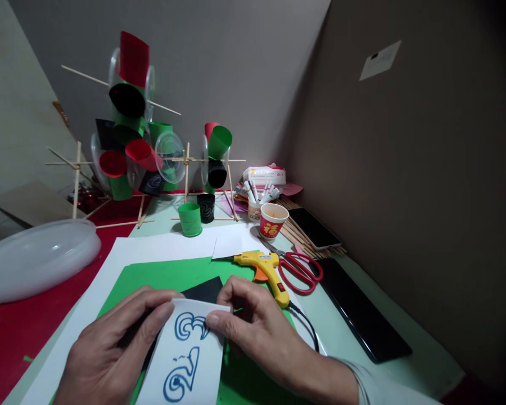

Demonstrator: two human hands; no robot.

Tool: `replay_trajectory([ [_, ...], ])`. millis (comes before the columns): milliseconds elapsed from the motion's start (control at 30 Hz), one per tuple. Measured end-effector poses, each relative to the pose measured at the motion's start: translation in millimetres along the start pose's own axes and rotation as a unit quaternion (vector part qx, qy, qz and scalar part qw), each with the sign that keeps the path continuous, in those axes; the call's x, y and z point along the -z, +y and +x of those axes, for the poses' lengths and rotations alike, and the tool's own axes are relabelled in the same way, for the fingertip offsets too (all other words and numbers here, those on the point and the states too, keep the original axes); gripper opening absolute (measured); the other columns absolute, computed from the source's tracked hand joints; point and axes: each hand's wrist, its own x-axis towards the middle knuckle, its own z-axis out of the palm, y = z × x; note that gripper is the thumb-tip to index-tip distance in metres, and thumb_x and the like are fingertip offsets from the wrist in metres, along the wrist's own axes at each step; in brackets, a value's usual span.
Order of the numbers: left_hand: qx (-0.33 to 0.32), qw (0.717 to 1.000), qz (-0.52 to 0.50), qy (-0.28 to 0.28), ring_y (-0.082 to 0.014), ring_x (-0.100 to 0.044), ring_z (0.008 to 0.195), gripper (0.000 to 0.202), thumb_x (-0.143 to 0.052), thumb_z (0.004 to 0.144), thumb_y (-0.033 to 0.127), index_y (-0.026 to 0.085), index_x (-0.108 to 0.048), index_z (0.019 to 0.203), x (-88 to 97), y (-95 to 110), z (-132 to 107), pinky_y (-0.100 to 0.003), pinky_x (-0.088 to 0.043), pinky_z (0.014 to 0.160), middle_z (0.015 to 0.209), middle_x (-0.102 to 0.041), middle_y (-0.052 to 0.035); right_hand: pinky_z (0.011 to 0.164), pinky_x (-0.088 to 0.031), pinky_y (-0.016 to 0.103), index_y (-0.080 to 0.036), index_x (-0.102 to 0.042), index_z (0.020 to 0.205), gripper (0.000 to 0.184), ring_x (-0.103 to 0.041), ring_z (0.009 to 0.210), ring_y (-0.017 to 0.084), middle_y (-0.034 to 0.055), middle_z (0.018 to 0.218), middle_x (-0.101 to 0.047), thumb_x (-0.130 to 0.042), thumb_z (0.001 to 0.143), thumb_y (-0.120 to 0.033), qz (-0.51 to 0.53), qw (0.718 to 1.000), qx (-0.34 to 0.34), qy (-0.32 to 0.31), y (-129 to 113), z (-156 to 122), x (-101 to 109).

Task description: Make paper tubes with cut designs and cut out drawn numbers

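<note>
Between my two hands is a white paper strip (196, 360) with blue swirling outlines drawn on it. My left hand (122, 337) pinches its upper left edge, thumb on the front. At the upper right corner, the thumb and fingers of my right hand (257, 323) grip the same strip. Dark paper (206, 289) shows just behind it; whether the two touch is unclear. Under both hands lies a green sheet (152, 275) on top of white paper (130, 247). A yellow glue gun (263, 267) lies just beyond my right hand, beside red-handled scissors (299, 273).
A red paper cup (273, 220), a cup of markers (255, 211), a phone (314, 228) and wooden sticks (297, 236) stand or lie at back right. A black tray-like slab (362, 315) is on the right. Stick-and-cup structures (126, 140) rise at back left, near a white balloon (42, 259).
</note>
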Motion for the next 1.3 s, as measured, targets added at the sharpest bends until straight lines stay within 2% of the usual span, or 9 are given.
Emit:
replay_trajectory([
  [167,-0.016,0.998,0.049,-0.025,-0.0203,-0.069,0.071,0.033,-0.063,0.083,0.063,0.034,-0.075,0.093,-2.0,11,2,-0.023,-0.057,0.068,0.075,-0.074,0.0038,0.05,-0.036,0.022,-0.022,-0.052,0.082,0.036,-0.047,0.059,0.012,-0.003,0.073,-0.05,-0.074,0.088,-0.051,0.046,0.997,-0.054,-0.019,-1,1,1],
  [267,-0.017,0.998,0.056,-0.009,-0.0214,-0.069,0.065,0.041,-0.058,0.083,0.066,0.029,-0.074,0.09,-8.0,23,5,-0.023,-0.054,0.054,0.067,-0.071,0.0017,0.048,-0.034,0.022,-0.022,-0.05,0.079,0.041,-0.046,0.056,0.011,-0.0037,0.07,-0.049,-0.076,0.085,-0.053,0.068,0.995,-0.068,-0.03,-1,1,2],
  [433,-0.003,0.999,0.03,-0.027,-0.0219,-0.068,0.064,0.046,-0.057,0.079,0.07,0.027,-0.071,0.086,-13.2,37,11,-0.023,-0.05,0.048,0.061,-0.067,0.0014,0.047,-0.032,0.021,-0.022,-0.05,0.079,0.037,-0.045,0.053,0.011,-0.0046,0.065,-0.049,-0.076,0.086,-0.048,0.076,0.994,-0.071,-0.044,-1,0,1],
  [567,0.058,0.996,-0.023,-0.068,-0.0209,-0.065,0.061,0.046,-0.061,0.077,0.07,0.026,-0.07,0.087,-7.2,27,10,-0.023,-0.047,0.046,0.062,-0.066,0.002,0.047,-0.032,0.021,-0.021,-0.052,0.078,0.037,-0.044,0.054,0.01,-0.0043,0.065,-0.05,-0.077,0.084,-0.047,0.091,0.992,-0.071,-0.046,-2,2,1],
  [700,0.141,0.976,-0.086,-0.141,-0.0153,-0.06,0.059,0.045,-0.071,0.074,0.07,0.027,-0.066,0.089,-0.6,13,10,-0.019,-0.046,0.048,0.066,-0.066,0.0051,0.051,-0.034,0.022,-0.021,-0.057,0.081,0.029,-0.046,0.056,0.011,-0.0035,0.067,-0.051,-0.07,0.09,-0.045,0.111,0.99,-0.071,-0.053,-3,5,3],
  [933,0.152,0.951,-0.17,-0.21,-0.0112,-0.052,0.059,0.04,-0.075,0.076,0.065,0.026,-0.064,0.083,-2.0,12,14,-0.016,-0.044,0.051,0.064,-0.059,0.0069,0.049,-0.038,0.021,-0.021,-0.059,0.084,0.023,-0.047,0.053,0.011,-0.003,0.063,-0.055,-0.061,0.095,-0.04,0.088,0.99,-0.088,-0.059,1,6,3],
  [1000,0.156,0.95,-0.173,-0.207,-0.0122,-0.052,0.058,0.04,-0.074,0.075,0.064,0.026,-0.064,0.083,-4.1,15,14,-0.018,-0.044,0.051,0.063,-0.058,0.0065,0.047,-0.038,0.021,-0.021,-0.059,0.085,0.022,-0.048,0.051,0.011,-0.0031,0.062,-0.056,-0.06,0.096,-0.04,0.086,0.99,-0.091,-0.06,1,7,4],
  [1133,0.147,0.966,-0.146,-0.155,-0.0168,-0.054,0.057,0.044,-0.073,0.07,0.066,0.024,-0.067,0.082,-9.4,23,15,-0.023,-0.043,0.047,0.058,-0.054,0.0045,0.048,-0.036,0.021,-0.02,-0.059,0.084,0.024,-0.05,0.052,0.011,-0.0026,0.063,-0.056,-0.062,0.095,-0.041,0.074,0.992,-0.08,-0.062,-1,8,6],
  [1300,0.114,0.976,-0.129,-0.131,-0.0168,-0.052,0.054,0.045,-0.074,0.065,0.065,0.024,-0.067,0.081,-14.3,31,21,-0.023,-0.04,0.044,0.054,-0.049,0.0051,0.054,-0.039,0.023,-0.019,-0.058,0.082,0.022,-0.052,0.057,0.012,-0.0024,0.065,-0.055,-0.063,0.095,-0.037,0.046,0.997,-0.045,-0.053,-3,5,5],
])
